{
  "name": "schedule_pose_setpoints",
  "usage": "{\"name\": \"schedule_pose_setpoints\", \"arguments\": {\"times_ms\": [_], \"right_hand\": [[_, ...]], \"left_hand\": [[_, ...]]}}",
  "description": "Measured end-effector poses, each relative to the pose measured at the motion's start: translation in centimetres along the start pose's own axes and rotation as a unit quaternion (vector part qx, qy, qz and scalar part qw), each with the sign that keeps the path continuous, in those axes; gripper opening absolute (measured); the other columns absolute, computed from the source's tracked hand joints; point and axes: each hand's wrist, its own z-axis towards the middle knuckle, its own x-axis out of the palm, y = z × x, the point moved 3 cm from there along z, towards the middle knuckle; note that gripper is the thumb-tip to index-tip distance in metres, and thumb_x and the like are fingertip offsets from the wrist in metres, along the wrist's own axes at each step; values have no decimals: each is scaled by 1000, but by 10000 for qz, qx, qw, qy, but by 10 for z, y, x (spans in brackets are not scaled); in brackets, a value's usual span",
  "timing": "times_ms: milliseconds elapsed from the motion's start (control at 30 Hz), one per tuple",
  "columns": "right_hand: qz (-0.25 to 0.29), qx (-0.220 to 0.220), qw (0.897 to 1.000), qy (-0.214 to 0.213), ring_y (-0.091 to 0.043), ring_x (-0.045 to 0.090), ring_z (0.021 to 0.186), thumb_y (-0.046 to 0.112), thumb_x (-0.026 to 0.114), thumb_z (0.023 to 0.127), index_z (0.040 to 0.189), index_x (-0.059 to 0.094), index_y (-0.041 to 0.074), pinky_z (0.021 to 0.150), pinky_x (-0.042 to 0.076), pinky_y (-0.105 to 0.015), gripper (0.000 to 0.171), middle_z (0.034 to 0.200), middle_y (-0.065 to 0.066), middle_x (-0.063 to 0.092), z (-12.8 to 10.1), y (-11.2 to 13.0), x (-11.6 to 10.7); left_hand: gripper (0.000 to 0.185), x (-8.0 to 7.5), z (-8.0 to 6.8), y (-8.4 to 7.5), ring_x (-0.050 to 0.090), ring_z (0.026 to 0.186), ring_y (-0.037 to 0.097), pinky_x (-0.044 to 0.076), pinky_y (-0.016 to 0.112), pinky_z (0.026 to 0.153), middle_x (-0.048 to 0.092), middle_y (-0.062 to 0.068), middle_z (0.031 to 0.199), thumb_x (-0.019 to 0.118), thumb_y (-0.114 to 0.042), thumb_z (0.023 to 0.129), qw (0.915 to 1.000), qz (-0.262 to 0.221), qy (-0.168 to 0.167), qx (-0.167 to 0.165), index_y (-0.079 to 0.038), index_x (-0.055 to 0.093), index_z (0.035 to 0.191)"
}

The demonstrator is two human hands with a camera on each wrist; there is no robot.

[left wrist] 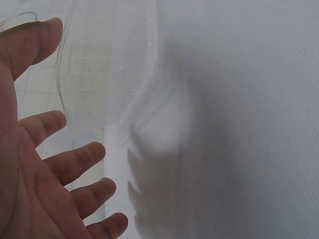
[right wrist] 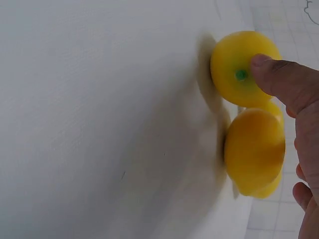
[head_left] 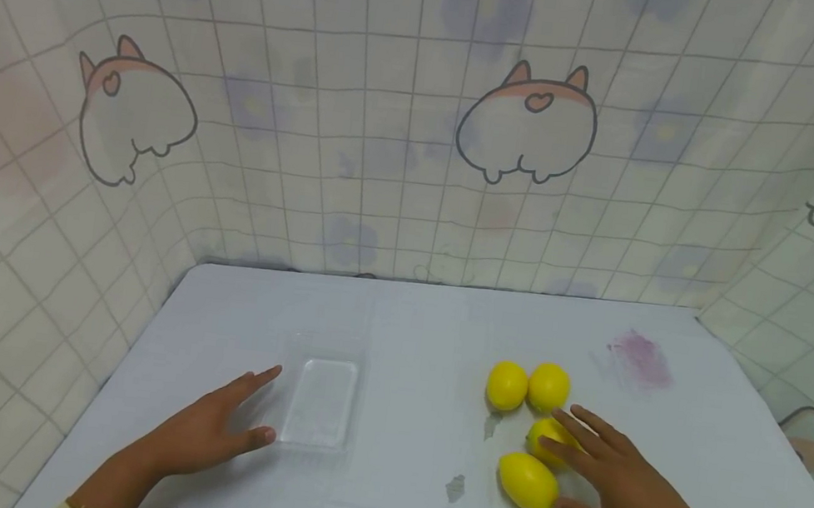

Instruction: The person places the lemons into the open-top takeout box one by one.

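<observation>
Several yellow lemons lie together on the white table (head_left: 413, 330): two side by side at the back (head_left: 507, 385) (head_left: 549, 386), one partly under my fingers (head_left: 544, 439), and the nearest lemon (head_left: 527, 483). My right hand (head_left: 571, 465) lies flat over them with straight fingers, its thumb (right wrist: 281, 79) touching the nearest lemon (right wrist: 239, 67) by its green stem end. Another lemon (right wrist: 254, 154) sits just behind it. My left hand (head_left: 261, 405) is spread flat beside a clear plastic tray (head_left: 320, 402), thumb at its near corner. In the left wrist view, the open palm (left wrist: 45, 164) faces the tray's rim (left wrist: 62, 89).
A purple stain (head_left: 639, 360) marks the table at the back right, and small grey flecks (head_left: 456, 488) lie left of the lemons. Cartoon-printed curtain walls (head_left: 407, 120) close in the table at the back and on both sides.
</observation>
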Motion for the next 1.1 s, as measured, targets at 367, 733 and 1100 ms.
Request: {"name": "schedule_pose_setpoints", "arguments": {"times_ms": [367, 733, 1100], "right_hand": [[-102, -895, 9948, -478, -29, 33, 146, 62, 79, 81, 147, 56, 24, 118, -4, -24, 79, 159, 3, 44, 8, 13, 1], [108, -614, 9980, 116, -25, 40, 139, 65, 75, 83, 146, 58, 22, 110, 22, -51, 78, 143, 9, 59, 17, 21, 3], [141, -614, 9979, 178, -25, 45, 130, 62, 84, 75, 138, 62, 21, 109, 23, -50, 79, 134, 9, 62, 23, 22, 5]], "left_hand": [[85, 1, -1, 0, 31, 147, 46, 32, 71, 110, 33, 15, 164, 67, -62, 92, 9997, -162, 184, -30, -35, 29, 163], [86, -4, -3, -1, 31, 147, 47, 32, 71, 110, 33, 16, 163, 66, -63, 92, 9998, -94, 191, 39, -32, 29, 163], [84, -4, 0, 1, 34, 147, 42, 34, 67, 111, 36, 13, 162, 66, -60, 94, 9995, -85, 202, 235, -30, 29, 163]]}}
